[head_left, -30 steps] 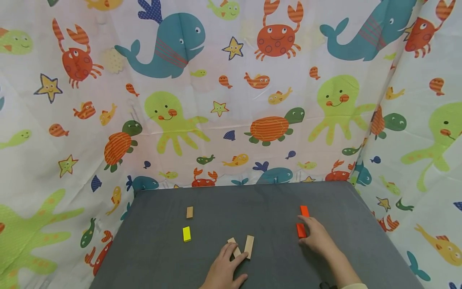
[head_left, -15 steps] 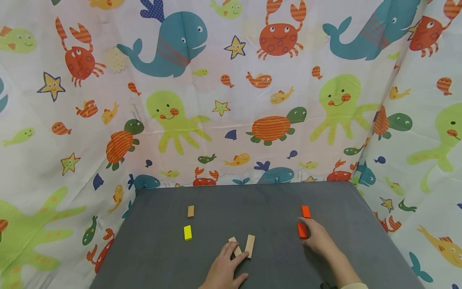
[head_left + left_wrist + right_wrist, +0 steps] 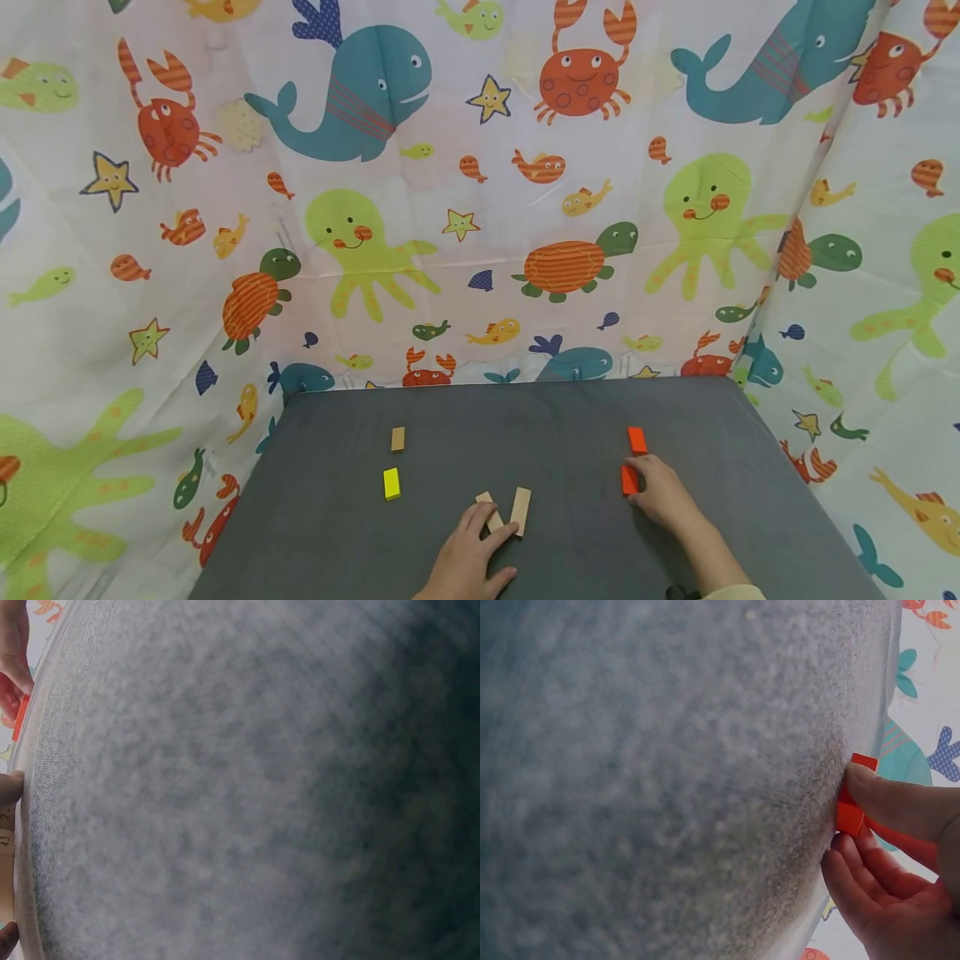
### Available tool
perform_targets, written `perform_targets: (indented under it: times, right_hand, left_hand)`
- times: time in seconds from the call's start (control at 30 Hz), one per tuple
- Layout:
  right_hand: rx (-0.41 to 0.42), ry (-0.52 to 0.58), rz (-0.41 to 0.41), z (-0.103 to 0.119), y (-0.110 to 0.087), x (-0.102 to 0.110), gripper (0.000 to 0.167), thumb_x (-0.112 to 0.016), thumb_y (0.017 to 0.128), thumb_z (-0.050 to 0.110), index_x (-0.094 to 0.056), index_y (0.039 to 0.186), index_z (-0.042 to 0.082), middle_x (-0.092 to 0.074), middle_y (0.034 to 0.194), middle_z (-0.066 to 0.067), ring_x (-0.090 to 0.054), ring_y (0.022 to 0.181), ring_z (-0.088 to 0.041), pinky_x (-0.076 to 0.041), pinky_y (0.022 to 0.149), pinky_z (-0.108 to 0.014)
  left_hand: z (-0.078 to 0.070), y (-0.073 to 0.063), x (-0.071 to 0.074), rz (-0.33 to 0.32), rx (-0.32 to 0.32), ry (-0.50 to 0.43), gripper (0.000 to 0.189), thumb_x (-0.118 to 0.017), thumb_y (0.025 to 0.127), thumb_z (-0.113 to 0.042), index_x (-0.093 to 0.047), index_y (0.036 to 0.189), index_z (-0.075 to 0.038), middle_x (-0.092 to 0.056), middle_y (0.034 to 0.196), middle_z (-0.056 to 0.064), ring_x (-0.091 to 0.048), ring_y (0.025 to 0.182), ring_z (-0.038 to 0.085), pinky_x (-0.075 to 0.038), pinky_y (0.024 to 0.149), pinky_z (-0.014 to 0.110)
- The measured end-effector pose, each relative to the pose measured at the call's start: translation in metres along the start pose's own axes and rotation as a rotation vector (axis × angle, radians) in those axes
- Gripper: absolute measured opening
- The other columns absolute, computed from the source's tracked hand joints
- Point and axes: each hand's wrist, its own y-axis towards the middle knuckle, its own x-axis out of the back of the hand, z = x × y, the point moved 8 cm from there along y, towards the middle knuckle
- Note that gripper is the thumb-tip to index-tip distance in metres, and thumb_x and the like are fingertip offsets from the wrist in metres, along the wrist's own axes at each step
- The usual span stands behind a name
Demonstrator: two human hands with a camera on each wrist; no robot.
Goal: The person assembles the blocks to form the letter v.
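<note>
My left hand (image 3: 468, 550) rests with spread fingers at two pale wooden blocks. Its middle fingers lie on the slanted left block (image 3: 491, 517); its index fingertip is at the lower end of the right block (image 3: 521, 511). In the left wrist view, fingertips show at the left edge around a wooden block (image 3: 6, 881) with printed marks. My right hand (image 3: 663, 493) pinches the nearer red block (image 3: 628, 481) between thumb and fingers; the right wrist view shows its thumb along this block (image 3: 850, 817). Just beyond stands another red block (image 3: 637, 439).
On the left of the grey cloth-covered table (image 3: 330, 517) lie a yellow block (image 3: 392, 483) and, behind it, a small wooden block (image 3: 398, 438). A curtain (image 3: 480, 250) printed with sea animals hangs along the back and sides.
The fingers of my right hand have drawn in closer around the nearer red block. My left hand stays in place; the head view has shifted slightly.
</note>
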Motion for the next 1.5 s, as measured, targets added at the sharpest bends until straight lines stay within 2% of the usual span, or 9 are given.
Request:
perform_targets:
  times: [0.23, 0.43, 0.67, 0.93, 1.1, 1.5]
  right_hand:
    - [-0.006, 0.009, -0.006, -0.002, 0.000, 0.000, 0.060, -0.087, 0.072, 0.004, -0.065, 0.127, -0.006, -0.060, 0.123, -0.024, -0.060, 0.112, -0.041, -0.050, 0.095, -0.058]
    - [-0.004, 0.018, -0.007, -0.003, 0.003, 0.001, 0.059, -0.088, 0.074, 0.008, -0.064, 0.127, -0.006, -0.059, 0.122, -0.024, -0.059, 0.109, -0.039, -0.050, 0.094, -0.057]
    - [-0.012, 0.017, -0.001, -0.001, 0.004, 0.001, 0.061, -0.089, 0.074, 0.012, -0.064, 0.127, -0.006, -0.059, 0.121, -0.024, -0.060, 0.107, -0.037, -0.051, 0.093, -0.056]
    - [-0.011, 0.030, 0.012, 0.012, 0.002, 0.005, 0.062, -0.089, 0.076, 0.017, -0.064, 0.129, -0.004, -0.060, 0.120, -0.021, -0.061, 0.103, -0.031, -0.053, 0.088, -0.054]
    - [0.036, 0.023, -0.011, 0.023, 0.002, 0.008, 0.060, -0.089, 0.075, 0.016, -0.065, 0.127, -0.004, -0.062, 0.116, -0.018, -0.062, 0.099, -0.030, -0.054, 0.085, -0.053]
    - [0.055, 0.020, -0.021, 0.037, 0.001, 0.007, 0.059, -0.089, 0.075, 0.014, -0.066, 0.125, -0.004, -0.062, 0.120, -0.021, -0.062, 0.106, -0.034, -0.053, 0.091, -0.056]
  left_hand:
    - [0.001, 0.001, -0.002, 0.009, 0.004, -0.009, 0.060, -0.066, 0.089, -0.064, -0.047, 0.145, -0.049, -0.040, 0.152, -0.001, -0.040, 0.140, 0.026, -0.054, 0.101, 0.046]
    - [0.001, 0.001, -0.002, -0.010, -0.008, 0.001, 0.060, -0.065, 0.089, -0.064, -0.049, 0.144, -0.048, -0.040, 0.152, 0.000, -0.041, 0.139, 0.026, -0.054, 0.100, 0.046]
    - [0.001, 0.000, -0.002, 0.004, 0.018, -0.005, 0.060, -0.067, 0.089, -0.063, -0.048, 0.144, -0.049, -0.040, 0.152, -0.001, -0.040, 0.140, 0.026, -0.054, 0.101, 0.045]
    - [0.001, 0.000, -0.002, 0.004, 0.016, -0.008, 0.060, -0.066, 0.089, -0.064, -0.048, 0.144, -0.049, -0.040, 0.153, -0.001, -0.040, 0.140, 0.027, -0.053, 0.101, 0.046]
    - [0.001, 0.000, -0.002, -0.003, 0.015, -0.011, 0.060, -0.066, 0.088, -0.064, -0.048, 0.144, -0.049, -0.040, 0.152, 0.000, -0.041, 0.139, 0.026, -0.054, 0.101, 0.045]
    - [0.001, -0.001, -0.001, -0.008, 0.017, -0.022, 0.060, -0.066, 0.089, -0.063, -0.049, 0.144, -0.049, -0.040, 0.152, -0.001, -0.041, 0.139, 0.026, -0.053, 0.102, 0.045]
